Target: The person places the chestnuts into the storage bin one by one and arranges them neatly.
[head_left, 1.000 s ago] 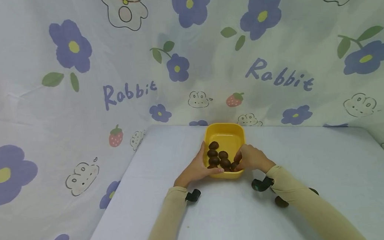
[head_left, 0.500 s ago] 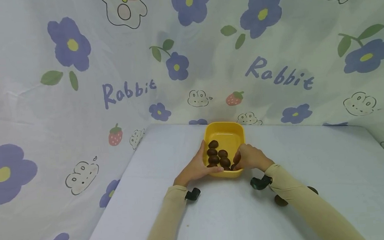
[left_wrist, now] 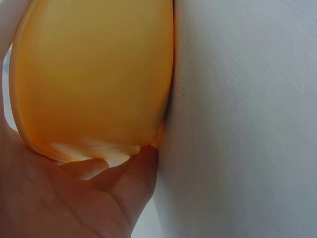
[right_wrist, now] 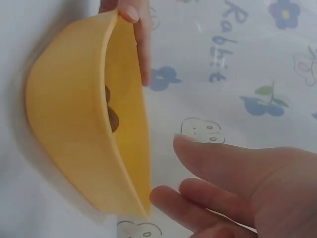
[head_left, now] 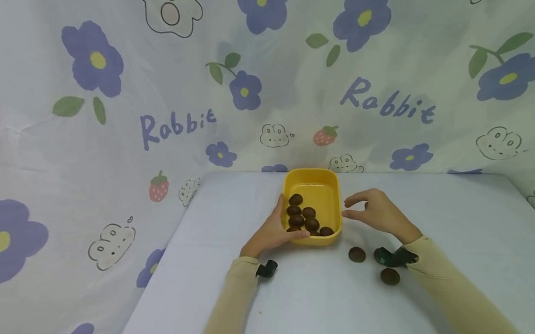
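Note:
In the head view, several dark brown, rounded chestnuts (head_left: 311, 224) lie inside a yellow plastic box (head_left: 333, 191), mostly along its left and near sides. My left hand (head_left: 272, 232) grips the box at its near left corner, thumb across the near rim. Its fingers press against the box's outer wall (left_wrist: 99, 64) in the left wrist view. My right hand (head_left: 382, 213) is just right of the box, thumb and forefinger apart and nothing between them. The right wrist view shows this hand (right_wrist: 237, 188) beside the box rim, with two chestnuts (right_wrist: 113, 119) partly visible inside.
On the white tabletop (head_left: 314, 298), one chestnut (head_left: 357, 254) lies near the box's front right, and another chestnut (head_left: 389, 276) is closer, beside the right sleeve (head_left: 447, 278). A patterned cloth (head_left: 289, 82) hangs behind the table. Each wrist wears a small black camera (head_left: 267, 269).
My right hand has come out of the box and moved right, leaving a chestnut in the near right corner. Its arm's shift uncovers a chestnut on the table. My left hand keeps its grip.

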`<control>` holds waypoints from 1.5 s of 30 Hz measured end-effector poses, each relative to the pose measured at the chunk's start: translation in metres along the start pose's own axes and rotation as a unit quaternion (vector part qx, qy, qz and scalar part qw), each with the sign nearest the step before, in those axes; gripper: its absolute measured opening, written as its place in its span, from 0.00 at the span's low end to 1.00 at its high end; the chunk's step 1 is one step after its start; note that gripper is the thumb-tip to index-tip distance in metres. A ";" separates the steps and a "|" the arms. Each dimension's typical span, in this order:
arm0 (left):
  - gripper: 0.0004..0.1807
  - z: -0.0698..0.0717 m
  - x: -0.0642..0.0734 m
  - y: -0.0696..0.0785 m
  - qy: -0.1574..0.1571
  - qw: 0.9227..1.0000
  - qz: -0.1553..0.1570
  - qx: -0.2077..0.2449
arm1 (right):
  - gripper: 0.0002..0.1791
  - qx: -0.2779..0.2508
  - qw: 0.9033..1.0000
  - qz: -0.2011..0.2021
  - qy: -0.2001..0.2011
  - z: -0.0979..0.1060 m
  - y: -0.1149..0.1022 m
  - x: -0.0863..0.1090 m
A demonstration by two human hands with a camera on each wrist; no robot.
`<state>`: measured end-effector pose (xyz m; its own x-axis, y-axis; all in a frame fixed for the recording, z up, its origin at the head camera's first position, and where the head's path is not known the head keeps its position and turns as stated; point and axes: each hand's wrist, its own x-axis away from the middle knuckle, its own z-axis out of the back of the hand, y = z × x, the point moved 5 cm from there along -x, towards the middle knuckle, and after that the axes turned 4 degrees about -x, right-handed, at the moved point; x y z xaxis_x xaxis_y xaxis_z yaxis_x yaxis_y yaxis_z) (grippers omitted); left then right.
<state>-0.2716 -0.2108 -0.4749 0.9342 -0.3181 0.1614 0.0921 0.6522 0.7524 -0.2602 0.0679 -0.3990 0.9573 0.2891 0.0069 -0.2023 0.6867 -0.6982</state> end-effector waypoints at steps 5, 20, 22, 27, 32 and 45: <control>0.80 0.001 0.001 0.000 -0.001 1.000 0.006 0.006 | 0.19 -0.009 1.000 -0.004 0.019 0.005 0.010 0.017; 0.80 -0.001 0.001 0.003 -0.003 1.000 0.005 0.011 | 0.23 -0.037 0.999 0.012 -0.032 -0.015 0.033 0.049; 0.80 -0.001 0.001 0.003 -0.003 1.000 0.005 0.011 | 0.23 -0.036 0.999 0.016 -0.032 -0.017 0.035 0.050; 0.80 0.000 0.001 0.003 0.000 1.000 0.007 0.010 | 0.22 -0.035 0.998 0.035 -0.038 -0.021 0.040 0.052; 0.80 0.001 0.000 0.004 -0.001 1.000 0.004 0.008 | 0.24 -0.043 0.996 0.038 -0.062 -0.024 0.042 0.053; 0.80 0.000 -0.003 0.002 0.000 1.000 0.006 0.007 | 0.26 -0.025 0.994 0.015 -0.102 -0.035 0.045 0.054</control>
<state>-0.2739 -0.2088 -0.4740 0.9355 -0.3094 0.1708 0.0754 0.6468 0.7589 -0.2108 0.0907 -0.4549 0.8885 0.4410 0.1271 -0.2146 0.6439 -0.7344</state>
